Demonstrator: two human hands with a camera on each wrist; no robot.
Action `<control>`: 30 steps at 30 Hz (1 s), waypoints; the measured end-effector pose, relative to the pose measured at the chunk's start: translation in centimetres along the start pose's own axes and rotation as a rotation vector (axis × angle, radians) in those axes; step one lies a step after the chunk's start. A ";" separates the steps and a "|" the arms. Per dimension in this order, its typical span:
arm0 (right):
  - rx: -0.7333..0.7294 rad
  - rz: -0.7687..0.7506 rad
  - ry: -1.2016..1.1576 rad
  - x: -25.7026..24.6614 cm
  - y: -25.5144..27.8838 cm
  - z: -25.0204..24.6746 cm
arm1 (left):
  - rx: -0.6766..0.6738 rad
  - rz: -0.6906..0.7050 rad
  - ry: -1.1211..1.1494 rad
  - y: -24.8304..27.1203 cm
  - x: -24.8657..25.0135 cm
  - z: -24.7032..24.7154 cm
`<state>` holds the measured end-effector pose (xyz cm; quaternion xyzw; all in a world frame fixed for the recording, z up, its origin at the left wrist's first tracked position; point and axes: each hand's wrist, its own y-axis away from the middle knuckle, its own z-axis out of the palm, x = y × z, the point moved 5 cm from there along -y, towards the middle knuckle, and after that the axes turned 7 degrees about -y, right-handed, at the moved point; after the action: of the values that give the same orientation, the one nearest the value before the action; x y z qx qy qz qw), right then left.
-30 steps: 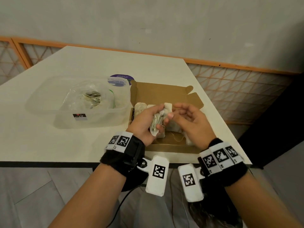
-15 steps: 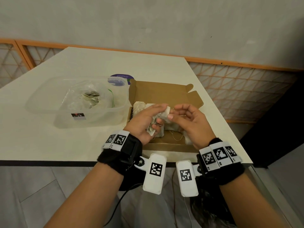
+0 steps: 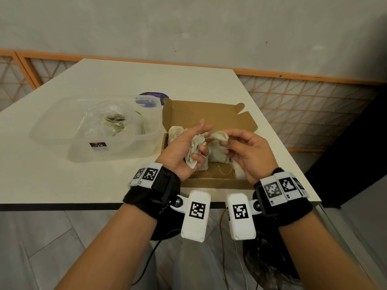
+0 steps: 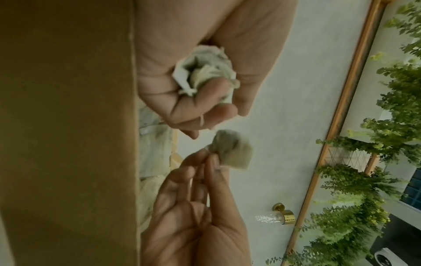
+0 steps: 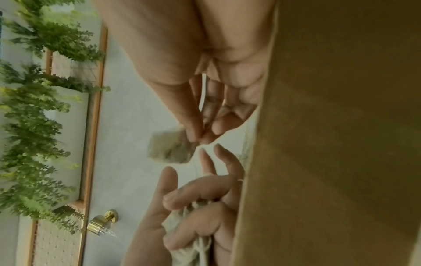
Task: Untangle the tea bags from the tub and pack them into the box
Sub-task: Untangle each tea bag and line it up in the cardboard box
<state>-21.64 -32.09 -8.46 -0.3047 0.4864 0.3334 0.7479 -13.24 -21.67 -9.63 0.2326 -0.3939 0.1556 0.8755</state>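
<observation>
Above the open cardboard box [image 3: 209, 114], my left hand [image 3: 184, 151] grips a crumpled bunch of tea bags [image 3: 193, 149] with its curled lower fingers, while its index finger and thumb stick out. In the left wrist view the bunch [image 4: 205, 72] sits in the palm. My right hand [image 3: 245, 151] pinches a single tea bag [image 3: 219, 136] between thumb and fingertips, a short way right of the bunch; the same bag [image 5: 169, 148] shows in the right wrist view. A thin string runs between the two. Several tea bags [image 3: 217, 155] lie in the box. The clear plastic tub [image 3: 100, 132] stands to the left.
Inside the tub lies a clear plastic bag [image 3: 111, 124] with more tea bags. A round purple-and-white lid [image 3: 151, 98] sits behind the tub and box. The white table [image 3: 62, 181] ends just before my wrists; its right edge is near the box.
My hands have drawn apart: the right hand pulled one tea bag out of the bunch and to the right. Both hands rose slightly above the box.
</observation>
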 end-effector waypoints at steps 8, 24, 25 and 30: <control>0.015 -0.105 -0.082 -0.5 0.4 -0.3 | -0.022 -0.017 -0.234 0.0 -0.5 0.6; 0.075 -0.046 0.133 -0.3 0.6 0.2 | 0.053 0.112 -0.333 -0.5 -0.3 -0.2; 0.092 -0.021 0.099 -0.2 0.5 0.1 | 0.061 0.110 -0.327 -0.5 -0.3 -0.2; 0.168 0.036 0.061 -1.0 0.3 -0.3 | 0.127 0.111 -0.330 -0.5 -0.3 -0.5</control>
<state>-22.35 -32.39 -7.68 -0.2422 0.5408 0.2953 0.7495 -12.83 -21.85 -10.30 0.2879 -0.5338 0.1879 0.7726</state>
